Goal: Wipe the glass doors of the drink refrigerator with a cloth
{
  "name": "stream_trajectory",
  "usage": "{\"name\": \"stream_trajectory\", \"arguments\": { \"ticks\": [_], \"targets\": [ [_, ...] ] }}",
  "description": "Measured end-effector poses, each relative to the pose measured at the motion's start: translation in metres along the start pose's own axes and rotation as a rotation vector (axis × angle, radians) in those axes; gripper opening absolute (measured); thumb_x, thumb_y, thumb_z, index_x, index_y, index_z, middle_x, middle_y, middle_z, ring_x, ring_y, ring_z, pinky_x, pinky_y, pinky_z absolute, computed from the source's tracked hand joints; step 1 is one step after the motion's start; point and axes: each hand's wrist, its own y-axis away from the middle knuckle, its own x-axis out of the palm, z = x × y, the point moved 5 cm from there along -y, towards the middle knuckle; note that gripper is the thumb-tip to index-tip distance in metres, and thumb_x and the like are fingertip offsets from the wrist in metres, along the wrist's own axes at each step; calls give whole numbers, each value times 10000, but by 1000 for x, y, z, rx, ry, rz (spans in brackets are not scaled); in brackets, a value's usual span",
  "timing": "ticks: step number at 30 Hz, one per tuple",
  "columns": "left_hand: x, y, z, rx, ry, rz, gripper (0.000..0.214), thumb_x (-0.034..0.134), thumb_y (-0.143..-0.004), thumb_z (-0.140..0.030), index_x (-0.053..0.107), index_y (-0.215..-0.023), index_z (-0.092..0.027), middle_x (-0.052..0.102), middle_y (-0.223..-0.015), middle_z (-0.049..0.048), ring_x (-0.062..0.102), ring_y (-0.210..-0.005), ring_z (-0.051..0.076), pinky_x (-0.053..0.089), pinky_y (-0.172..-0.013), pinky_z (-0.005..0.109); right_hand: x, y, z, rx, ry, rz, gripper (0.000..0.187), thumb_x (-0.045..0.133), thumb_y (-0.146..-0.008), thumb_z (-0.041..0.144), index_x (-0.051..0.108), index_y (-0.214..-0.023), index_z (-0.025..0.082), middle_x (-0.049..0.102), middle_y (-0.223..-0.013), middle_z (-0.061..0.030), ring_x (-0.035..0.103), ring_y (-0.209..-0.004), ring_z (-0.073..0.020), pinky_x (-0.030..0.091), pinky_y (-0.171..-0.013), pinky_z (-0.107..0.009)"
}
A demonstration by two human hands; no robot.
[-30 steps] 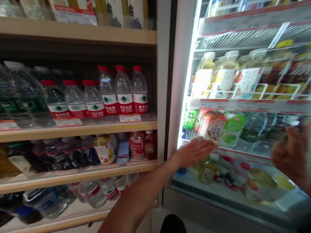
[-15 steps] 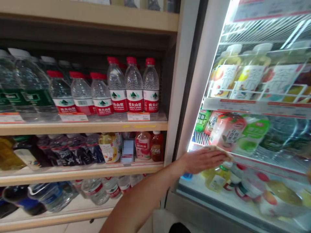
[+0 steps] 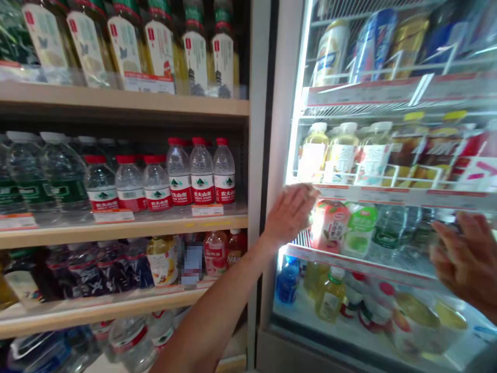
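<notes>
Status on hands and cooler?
Left hand covering price rail's left end, grip unclear. Right hand near water bottles, grip unclear. Both blurred.

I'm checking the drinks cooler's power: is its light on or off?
On: a white light strip glows along the left edge of the cooler.

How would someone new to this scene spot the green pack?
Start at the lit cooler on the right and go to its third visible shelf down. There, between the red pack and clear bottles, is the green pack; its bright green-and-white front sets it apart.
</notes>
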Motion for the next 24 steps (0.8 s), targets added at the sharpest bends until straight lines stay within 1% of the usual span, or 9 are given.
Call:
{"name": "stream_trajectory", "arguments": {
  "ticks": [3, 8, 10, 13, 14, 18, 19, 23, 24],
  "targets": [
    [-8, -29, 7, -173, -42, -211, 496, 393, -901, -312, 364, -1359, -126, 359, -1438, 162, 145, -1402, 295, 295, -1083, 536, 12, -31, 5, -220, 3, 105, 531, 386, -841, 452, 471, -1335, 276, 322, -1484, -55, 280, -1376, -265, 137, -1129, -495],
    [-6, -51, -28, 548, 15, -116, 450, 446, -883, -290, 417, -1324, -200, 389, -1439, 65, 232, -1386, 196, 283, -1121, 381, 21, -48, 7, -380, 114, 47, 612, 424, -879, 301, 205, -1450, 321, 188, -1534, -55, 223, -1396, -275, 142, -1132, -519],
    [-12, -69, -11, 390, -10, -157, 477, 414, -894, -276, 367, -1362, -193, 393, -1434, 81, 229, -1387, 202, 271, -1123, 405, 22, -45, 9, -431, 145, 41, 667, 443, -876, 280, 130, -1462, 321, 144, -1544, -49, 206, -1402, -277, 150, -1125, -537],
    [-24, -87, 17, -80, -23, -308, 550, 397, -887, -224, 262, -1414, -144, 330, -1458, 153, 157, -1404, 269, 231, -1112, 528, 21, -42, 9, -452, 161, 32, 680, 438, -879, 267, 97, -1466, 311, 96, -1552, -36, 173, -1413, -264, 146, -1126, -537],
    [-25, -88, 16, -82, -8, -302, 564, 408, -881, -215, 251, -1418, -141, 317, -1463, 159, 149, -1405, 277, 228, -1109, 538, 20, -42, 9, -447, 160, 33, 675, 430, -882, 266, 95, -1465, 311, 85, -1553, -31, 165, -1416, -258, 142, -1128, -533],
    [-18, -82, -17, 571, 45, -45, 524, 433, -881, -238, 315, -1391, -222, 412, -1424, 60, 253, -1378, 179, 255, -1133, 391, 20, -44, 11, -442, 153, 47, 672, 414, -884, 253, 83, -1466, 308, 86, -1552, -32, 160, -1417, -247, 139, -1132, -523],
    [-20, -85, -14, 602, 33, -27, 518, 428, -882, -241, 319, -1389, -224, 424, -1416, 52, 267, -1372, 171, 248, -1137, 381, 20, -44, 11, -440, 152, 56, 678, 419, -882, 250, 82, -1467, 307, 90, -1551, -36, 162, -1417, -248, 142, -1132, -521],
    [-41, -121, 30, 24, -48, -295, 581, 406, -869, -206, 238, -1422, -146, 338, -1455, 143, 190, -1397, 257, 208, -1131, 508, 18, -44, 13, -425, 139, 47, 694, 448, -874, 236, 93, -1466, 304, 118, -1547, -49, 172, -1413, -258, 143, -1133, -522],
    [-43, -126, 31, 3, -58, -320, 594, 410, -867, -207, 224, -1426, -136, 325, -1459, 154, 181, -1398, 265, 216, -1126, 513, 18, -44, 13, -425, 137, 46, 699, 453, -873, 232, 92, -1467, 301, 125, -1545, -54, 170, -1413, -260, 143, -1132, -524]
  ]
}}
